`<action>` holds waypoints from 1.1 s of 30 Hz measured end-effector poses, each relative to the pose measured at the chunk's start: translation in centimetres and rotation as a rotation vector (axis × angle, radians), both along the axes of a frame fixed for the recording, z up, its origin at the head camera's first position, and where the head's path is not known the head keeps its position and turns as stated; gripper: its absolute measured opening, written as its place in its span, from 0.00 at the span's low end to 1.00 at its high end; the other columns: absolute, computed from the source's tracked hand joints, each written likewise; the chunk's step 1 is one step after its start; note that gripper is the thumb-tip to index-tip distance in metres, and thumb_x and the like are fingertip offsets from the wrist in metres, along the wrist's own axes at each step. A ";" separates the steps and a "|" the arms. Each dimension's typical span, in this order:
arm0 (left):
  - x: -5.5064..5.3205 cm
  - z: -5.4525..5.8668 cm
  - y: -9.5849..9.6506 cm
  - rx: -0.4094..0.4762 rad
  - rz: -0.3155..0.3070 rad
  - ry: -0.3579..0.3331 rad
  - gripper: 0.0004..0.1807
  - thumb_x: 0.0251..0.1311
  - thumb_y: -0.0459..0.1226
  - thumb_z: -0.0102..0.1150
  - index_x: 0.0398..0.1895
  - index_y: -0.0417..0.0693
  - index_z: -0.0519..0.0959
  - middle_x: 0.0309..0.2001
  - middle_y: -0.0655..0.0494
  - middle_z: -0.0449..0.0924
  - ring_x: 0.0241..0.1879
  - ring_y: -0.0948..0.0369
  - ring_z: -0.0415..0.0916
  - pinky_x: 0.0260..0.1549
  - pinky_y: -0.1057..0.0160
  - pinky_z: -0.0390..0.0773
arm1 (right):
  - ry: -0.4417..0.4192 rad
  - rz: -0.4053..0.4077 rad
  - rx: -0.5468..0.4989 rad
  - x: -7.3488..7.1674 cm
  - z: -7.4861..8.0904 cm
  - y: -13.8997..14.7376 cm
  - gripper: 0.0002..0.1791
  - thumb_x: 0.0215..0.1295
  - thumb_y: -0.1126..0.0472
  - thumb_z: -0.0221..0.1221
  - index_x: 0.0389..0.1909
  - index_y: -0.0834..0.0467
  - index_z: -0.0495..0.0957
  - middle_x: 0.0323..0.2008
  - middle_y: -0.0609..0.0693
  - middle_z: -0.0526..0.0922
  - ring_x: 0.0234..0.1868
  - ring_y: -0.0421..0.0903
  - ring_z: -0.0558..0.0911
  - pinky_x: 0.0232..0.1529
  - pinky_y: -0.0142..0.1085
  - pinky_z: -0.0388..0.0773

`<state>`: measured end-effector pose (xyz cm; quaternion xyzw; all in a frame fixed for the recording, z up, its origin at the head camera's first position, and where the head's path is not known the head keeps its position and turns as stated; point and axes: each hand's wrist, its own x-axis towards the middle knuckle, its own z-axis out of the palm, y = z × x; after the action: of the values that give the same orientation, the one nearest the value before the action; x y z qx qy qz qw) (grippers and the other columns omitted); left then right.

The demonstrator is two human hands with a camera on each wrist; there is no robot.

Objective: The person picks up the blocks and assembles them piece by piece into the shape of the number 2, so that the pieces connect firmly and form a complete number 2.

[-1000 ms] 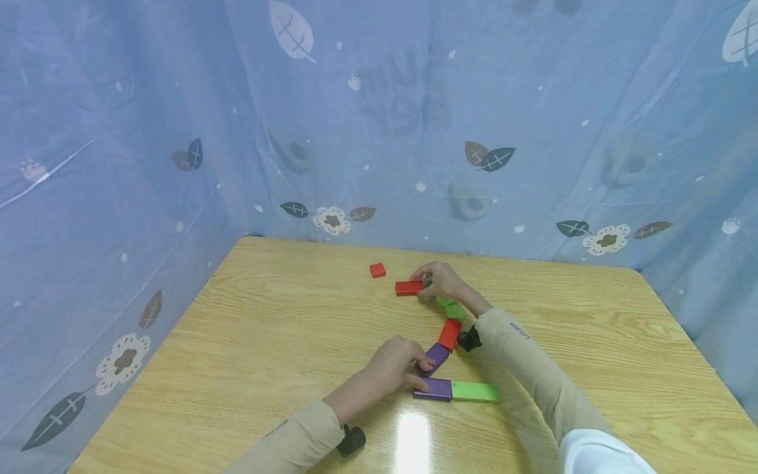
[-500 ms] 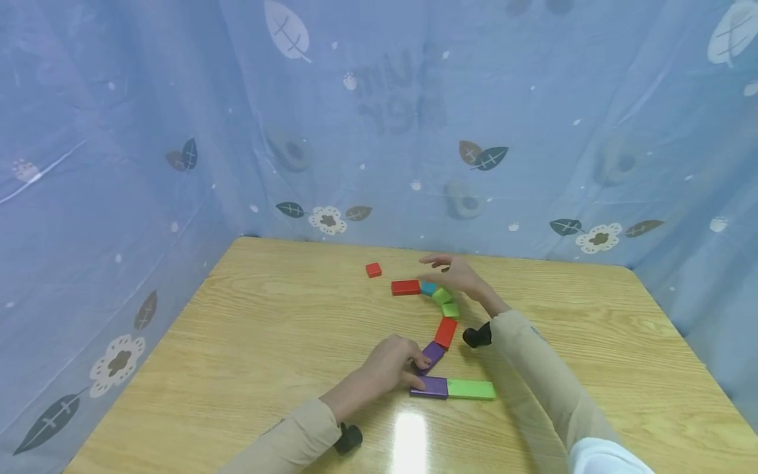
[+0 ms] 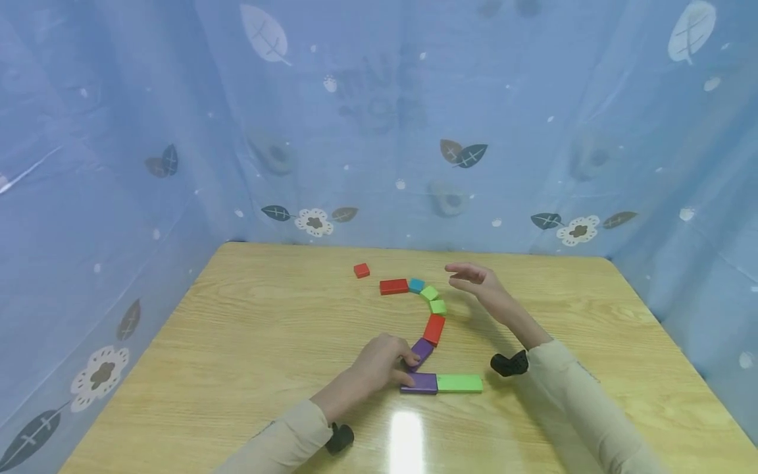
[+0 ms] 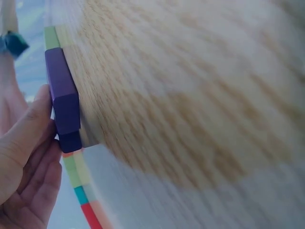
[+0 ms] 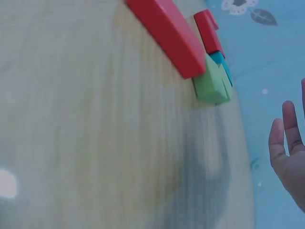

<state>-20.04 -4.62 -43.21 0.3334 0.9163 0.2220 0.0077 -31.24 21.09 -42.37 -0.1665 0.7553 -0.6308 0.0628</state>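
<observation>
My left hand (image 3: 377,364) holds the corner where two purple blocks meet. Its thumb is on the lower purple block (image 3: 423,384), its index finger on the slanted purple block (image 3: 422,351). A long green block (image 3: 460,384) continues the lower one to the right. From the slanted block a curve runs up through a red block (image 3: 434,330), two small green blocks (image 3: 437,307), a blue block (image 3: 416,286) and a long red block (image 3: 393,287). My right hand (image 3: 487,293) hovers right of the curve, fingers extended, holding nothing; the right wrist view shows its fingers (image 5: 289,126) apart from the blocks.
A small red block (image 3: 361,270) lies alone beyond the curve's far left end. The wooden table (image 3: 266,329) ends against a blue patterned curtain (image 3: 367,131) at the back and sides. A dark wrist camera (image 3: 510,363) sits beneath the right wrist.
My right hand has let go of the blocks at the curve's far end and drawn back to the right, uncovering the blue and green blocks. The left hand stays on the purple blocks.
</observation>
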 end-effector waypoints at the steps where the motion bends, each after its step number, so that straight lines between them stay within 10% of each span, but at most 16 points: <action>1: 0.0 0.0 0.1 -0.002 0.001 -0.001 0.18 0.38 0.43 0.77 0.36 0.49 0.87 0.37 0.62 0.86 0.41 0.63 0.80 0.46 0.67 0.76 | -0.004 0.001 -0.005 0.4 0.0 0.5 0.22 0.67 0.60 0.59 0.59 0.64 0.72 0.51 0.41 0.79 0.55 0.48 0.76 0.58 0.40 0.72; 14: -0.2 -0.1 0.0 0.023 -0.014 0.002 0.18 0.37 0.42 0.76 0.35 0.46 0.86 0.37 0.58 0.86 0.42 0.59 0.81 0.47 0.64 0.78 | -0.006 0.065 0.057 7.5 0.0 3.6 0.22 0.68 0.61 0.57 0.59 0.68 0.70 0.57 0.50 0.77 0.58 0.48 0.74 0.56 0.36 0.75; 24: -0.2 -0.1 -0.1 0.032 -0.011 -0.004 0.19 0.38 0.42 0.76 0.36 0.46 0.86 0.38 0.59 0.86 0.43 0.59 0.81 0.48 0.64 0.78 | 0.573 0.068 0.650 12.7 -2.8 2.3 0.18 0.45 0.50 0.74 0.39 0.47 0.84 0.56 0.55 0.76 0.57 0.58 0.71 0.52 0.64 0.62; 33: -0.2 -0.2 0.0 0.053 -0.021 -0.014 0.19 0.38 0.42 0.76 0.36 0.46 0.86 0.37 0.58 0.86 0.42 0.60 0.82 0.47 0.63 0.79 | 0.486 0.086 0.584 13.7 -4.1 2.1 0.13 0.46 0.50 0.74 0.32 0.42 0.82 0.61 0.60 0.72 0.66 0.65 0.62 0.59 0.70 0.50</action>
<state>-20.28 -4.63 -43.39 0.3415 0.9065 0.2482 0.0076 -17.56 23.15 -46.44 -0.3180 0.8883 -0.3279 -0.0468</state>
